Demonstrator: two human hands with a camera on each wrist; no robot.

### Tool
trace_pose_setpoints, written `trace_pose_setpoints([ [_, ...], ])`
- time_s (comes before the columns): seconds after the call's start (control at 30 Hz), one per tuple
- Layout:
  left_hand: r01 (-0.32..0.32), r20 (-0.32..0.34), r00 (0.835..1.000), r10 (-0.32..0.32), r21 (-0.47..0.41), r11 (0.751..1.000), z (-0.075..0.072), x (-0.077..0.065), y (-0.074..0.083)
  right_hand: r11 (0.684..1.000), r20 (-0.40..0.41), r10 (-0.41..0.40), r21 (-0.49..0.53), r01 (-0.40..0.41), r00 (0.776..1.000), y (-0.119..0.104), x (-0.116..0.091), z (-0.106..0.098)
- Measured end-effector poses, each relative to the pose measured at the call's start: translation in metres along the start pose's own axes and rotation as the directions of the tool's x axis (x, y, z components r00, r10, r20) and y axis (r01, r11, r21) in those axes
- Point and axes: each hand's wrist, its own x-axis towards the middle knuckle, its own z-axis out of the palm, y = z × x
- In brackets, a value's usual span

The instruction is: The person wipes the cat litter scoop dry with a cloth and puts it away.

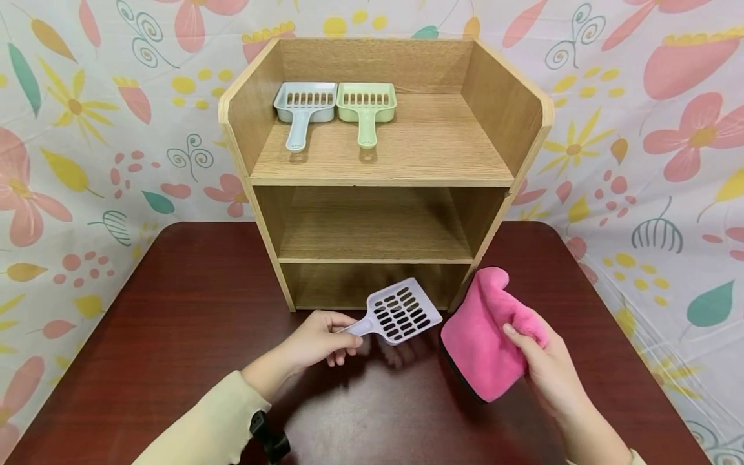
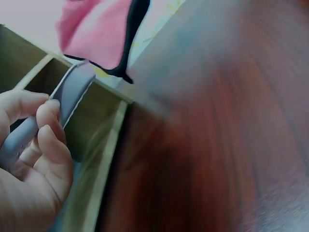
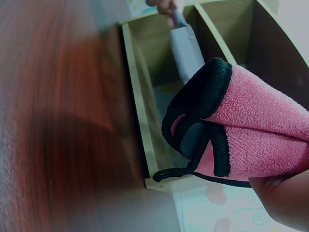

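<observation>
My left hand (image 1: 318, 344) grips a lavender slotted litter scoop (image 1: 405, 311) by its handle, the scoop's head pointing right and held above the table in front of the shelf. In the left wrist view, fingers and thumb wrap the handle of the scoop (image 2: 76, 89). My right hand (image 1: 546, 361) holds a bunched pink cloth (image 1: 487, 339) with dark edging, to the right of the scoop's head. Seen from the right wrist, the folded cloth (image 3: 263, 123) hangs in front and overlaps part of the scoop (image 3: 187, 52).
A wooden shelf unit (image 1: 380, 182) stands at the table's back. On its top level a blue litter scoop (image 1: 305, 103) and a green one (image 1: 367, 106) lie side by side at the left. The dark red table (image 1: 192, 323) spreads around it, with a flowered backdrop (image 1: 93, 148) behind.
</observation>
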Motion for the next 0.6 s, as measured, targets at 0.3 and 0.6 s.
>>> trace_pose_setpoints([
  [0.3,-0.079,0.090,0.993,0.070,0.095,0.992,-0.007,-0.006,0.013,0.981,0.018,-0.016,-0.191,0.019,1.000,0.008,0.003,0.015],
  [0.6,-0.111,0.091,0.991,0.097,0.159,0.981,-0.004,-0.006,0.015,0.980,0.091,0.034,-0.198,-0.015,0.995,0.014,0.005,0.032],
])
